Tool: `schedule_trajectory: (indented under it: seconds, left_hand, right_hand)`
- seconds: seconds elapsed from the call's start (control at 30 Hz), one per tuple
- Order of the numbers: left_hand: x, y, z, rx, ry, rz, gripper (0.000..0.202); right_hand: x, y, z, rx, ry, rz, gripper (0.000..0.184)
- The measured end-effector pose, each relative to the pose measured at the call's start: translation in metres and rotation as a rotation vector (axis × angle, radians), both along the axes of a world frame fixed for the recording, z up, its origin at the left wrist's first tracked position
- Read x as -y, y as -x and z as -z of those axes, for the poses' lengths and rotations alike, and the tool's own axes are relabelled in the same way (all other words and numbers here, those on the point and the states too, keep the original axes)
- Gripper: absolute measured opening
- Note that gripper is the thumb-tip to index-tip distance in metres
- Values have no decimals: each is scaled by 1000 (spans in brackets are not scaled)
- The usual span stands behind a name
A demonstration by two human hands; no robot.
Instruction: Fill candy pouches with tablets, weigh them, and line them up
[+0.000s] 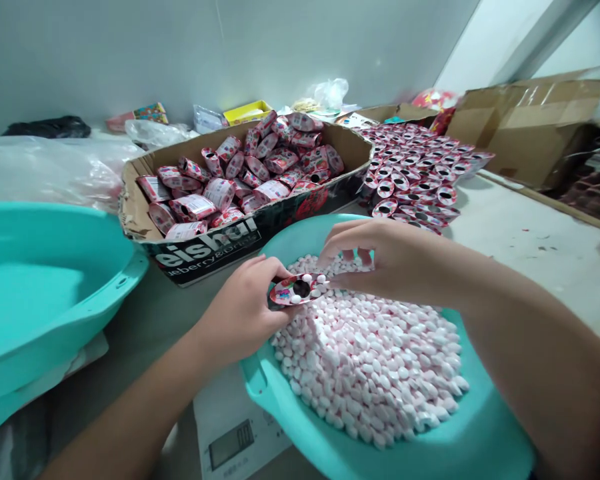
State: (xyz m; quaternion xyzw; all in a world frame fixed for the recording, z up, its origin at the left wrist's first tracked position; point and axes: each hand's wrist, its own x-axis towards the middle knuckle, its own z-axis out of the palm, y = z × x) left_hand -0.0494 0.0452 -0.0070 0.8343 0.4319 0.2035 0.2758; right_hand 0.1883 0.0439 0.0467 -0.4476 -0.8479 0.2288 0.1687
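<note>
My left hand [247, 303] is closed around a small red and pink carton [283, 293], its oval top with a dark round hole facing up. A few white candies lie on that top around the hole. Right beside it, my right hand [363, 257] has its fingers and thumb curled together, with white candies at the fingertips. Both hands are above a turquoise basin [485, 413] heaped with pale pinkish-white candies [375, 360]. How many candies the right hand holds is hidden.
Behind the basin stands a cut-down cardboard box [165, 248] full of similar cartons. Many upright cartons [415, 167] with open tops crowd its right side. Another turquoise basin [55, 280] is at left. A digital scale [235, 443] lies at front. Larger cardboard boxes [525, 127] stand right.
</note>
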Motion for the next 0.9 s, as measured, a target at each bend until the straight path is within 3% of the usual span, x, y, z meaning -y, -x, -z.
schedule_trajectory:
  seconds: [0.13,0.3,0.63,0.9]
  left_hand:
    - [-1,-1,1,-17,-6,-2,22]
    - [-1,-3,1,-53,-6,0,19]
    - [-2,-1,4,-44,-4,-1,19]
    - [-1,0,6,-27,11,-21,20]
  right_hand:
    - [-7,-14,9,107,95,-53,15]
    - [-10,-5,19,104,116,-84,16]
    - [-3,16,9,15,145,-87,14]
    - [-4,22,18,-167,24,-81,16]
